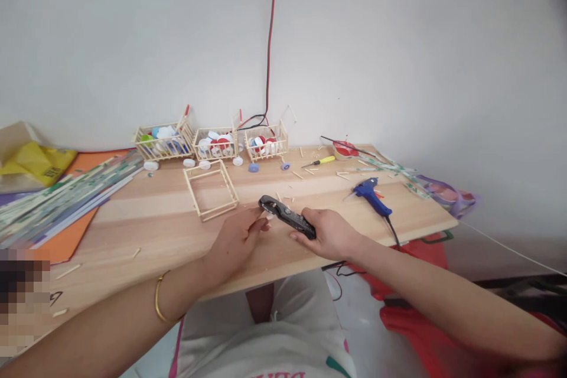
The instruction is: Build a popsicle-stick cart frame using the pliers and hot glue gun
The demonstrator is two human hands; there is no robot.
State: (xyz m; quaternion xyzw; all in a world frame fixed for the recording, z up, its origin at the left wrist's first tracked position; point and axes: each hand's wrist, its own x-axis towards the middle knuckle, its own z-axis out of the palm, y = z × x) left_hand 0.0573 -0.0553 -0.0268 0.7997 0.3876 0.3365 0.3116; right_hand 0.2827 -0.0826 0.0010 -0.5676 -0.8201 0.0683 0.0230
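My right hand (334,233) is closed round the handle of a black plier-like hand tool (292,220), whose rounded head points left. At that head, the fingers of my left hand (234,237) are pinched on a small whitish piece (269,216); its exact kind is too small to make out. Just beyond my left hand, an open rectangular frame of thin wooden sticks (219,211) lies on the wooden table (155,242). Short cut sticks are scattered behind the tool. To the right of my right hand rests a blue glue gun (376,199) with a black cord.
Along the wall stand three small stick carts (166,144) holding bottle caps. A yellow-handled tool (325,160) and a red bowl (345,150) are at the back right. Long printed strips (75,189) and an orange sheet (82,239) cover the left side. Another person's blurred part shows lower left.
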